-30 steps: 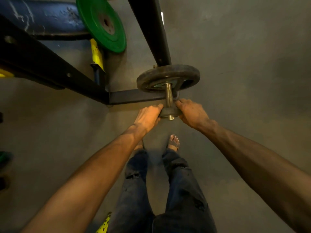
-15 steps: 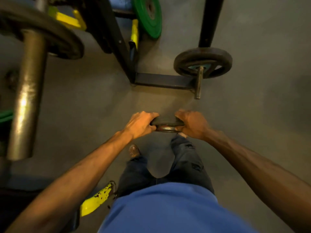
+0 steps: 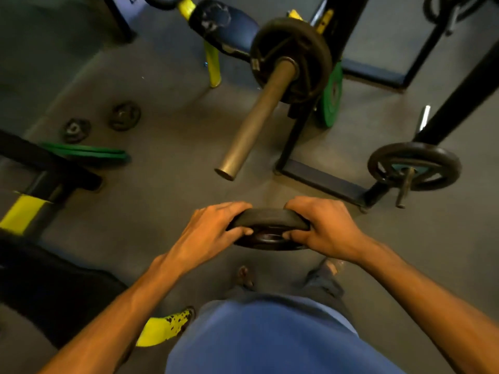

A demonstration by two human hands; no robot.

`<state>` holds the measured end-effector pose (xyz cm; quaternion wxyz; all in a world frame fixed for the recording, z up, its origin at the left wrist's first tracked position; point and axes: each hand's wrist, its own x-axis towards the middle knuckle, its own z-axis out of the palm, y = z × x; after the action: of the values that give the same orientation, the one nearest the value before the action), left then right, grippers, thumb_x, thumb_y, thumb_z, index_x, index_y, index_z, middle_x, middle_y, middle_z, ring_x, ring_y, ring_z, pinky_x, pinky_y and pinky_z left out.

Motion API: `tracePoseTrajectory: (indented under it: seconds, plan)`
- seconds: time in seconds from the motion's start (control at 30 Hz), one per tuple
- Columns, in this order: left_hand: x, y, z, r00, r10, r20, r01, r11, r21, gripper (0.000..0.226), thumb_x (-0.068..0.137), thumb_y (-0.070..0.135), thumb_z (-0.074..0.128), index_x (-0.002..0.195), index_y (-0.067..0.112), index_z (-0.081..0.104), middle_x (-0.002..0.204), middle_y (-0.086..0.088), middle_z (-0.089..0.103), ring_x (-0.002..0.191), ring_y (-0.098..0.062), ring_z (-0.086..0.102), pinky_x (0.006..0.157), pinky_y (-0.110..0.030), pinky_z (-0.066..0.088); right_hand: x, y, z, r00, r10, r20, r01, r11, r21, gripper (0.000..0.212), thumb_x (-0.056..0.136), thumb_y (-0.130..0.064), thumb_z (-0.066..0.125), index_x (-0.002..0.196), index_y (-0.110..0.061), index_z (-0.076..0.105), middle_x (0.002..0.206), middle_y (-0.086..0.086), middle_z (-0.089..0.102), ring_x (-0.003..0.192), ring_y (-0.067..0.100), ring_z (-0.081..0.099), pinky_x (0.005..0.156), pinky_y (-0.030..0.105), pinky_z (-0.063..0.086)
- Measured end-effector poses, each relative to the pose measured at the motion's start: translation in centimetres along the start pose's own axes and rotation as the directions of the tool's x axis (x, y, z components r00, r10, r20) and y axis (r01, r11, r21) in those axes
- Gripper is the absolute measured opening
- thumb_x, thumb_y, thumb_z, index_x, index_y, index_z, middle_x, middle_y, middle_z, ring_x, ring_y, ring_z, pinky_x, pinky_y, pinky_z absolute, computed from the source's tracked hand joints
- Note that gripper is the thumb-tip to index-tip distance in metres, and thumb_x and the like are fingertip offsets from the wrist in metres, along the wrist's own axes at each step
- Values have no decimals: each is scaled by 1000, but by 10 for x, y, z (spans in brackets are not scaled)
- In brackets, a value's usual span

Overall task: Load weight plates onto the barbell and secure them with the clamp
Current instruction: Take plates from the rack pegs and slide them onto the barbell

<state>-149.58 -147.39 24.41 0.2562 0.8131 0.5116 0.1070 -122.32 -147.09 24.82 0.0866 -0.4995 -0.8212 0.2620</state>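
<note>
Carry step, judged: small black round iron weight plate point(image 3: 270, 228) held flat at waist height over grey floor, well short of barbell. Left hand point(image 3: 213, 233) clamped on left rim, right hand point(image 3: 324, 230) clamped on right rim. Bare steel barbell sleeve point(image 3: 256, 117) ahead, large black plate point(image 3: 310, 47) already seated at inner end. Next: tip plate upright, line hole with sleeve tip, slide inward. Clamp not seen.
</note>
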Motion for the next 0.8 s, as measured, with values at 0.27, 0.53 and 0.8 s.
tracePoseTrajectory:
  seconds: [0.27,0.53,0.8]
  plan:
    - [-2,-51,-86,978,66,-199,-58,997,43,45,87,41,68,130,29,60,126,11,67,114,-13,64,87,-32,53,65,-80,-14,977,-56,-206,46,998,-53,29,78,-52,72,92,-31,57,84,-17,53,82,15,64,61,38,47]
    - [47,-85,-117,989,82,-121,-82,997,1,44,83,37,75,125,35,62,119,16,67,108,-6,61,88,-41,54,106,-84,-16,960,20,-278,-44,996,-78,28,79,-52,72,92,-32,57,83,-13,59,80,16,64,63,36,48]
    - [91,-94,-114,977,99,-191,-103,995,-13,48,82,38,72,128,31,61,123,11,68,113,-14,64,90,-44,55,131,-68,-27,933,56,-356,-117,981,-152,29,81,-48,71,97,-27,59,91,-8,65,87,20,65,66,41,53]
